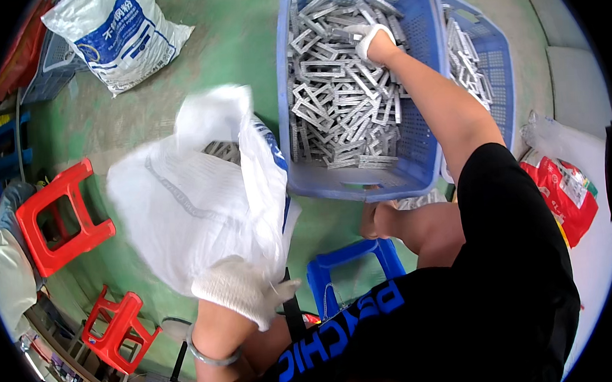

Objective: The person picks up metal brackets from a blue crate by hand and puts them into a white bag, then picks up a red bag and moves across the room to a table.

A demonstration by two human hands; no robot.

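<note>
Item: left hand [245, 291], in a white knit glove, near and left of centre, closed on the near edge of a large white woven sack [195, 197] and holding its mouth open; a few grey metal frame pieces [222, 151] show inside at the far side of the opening. Item: right hand [374, 41], also gloved, arm stretched to the far side, resting on the heap of metal frame parts [343, 99] in a blue plastic crate [288, 88]; the fingers are buried among the pieces, so whether they are wrapped round any cannot be told. Item: second blue crate [496, 63], just right of the first and touching it, also loaded with like parts. Item: blue plastic stool [351, 268], near, under the person. Item: two red stools [62, 217], left, well apart from the sack. Item: printed white bag [119, 35], far left on the green floor [243, 42]. Item: red packet [562, 191], right. Handling note, as judgement: the sack mouth is best kept wide and close beside the crate; the interlocked frames tend to snag, so a modest, firmly closed handful lifted clear of the crate wall would spill least.
</note>
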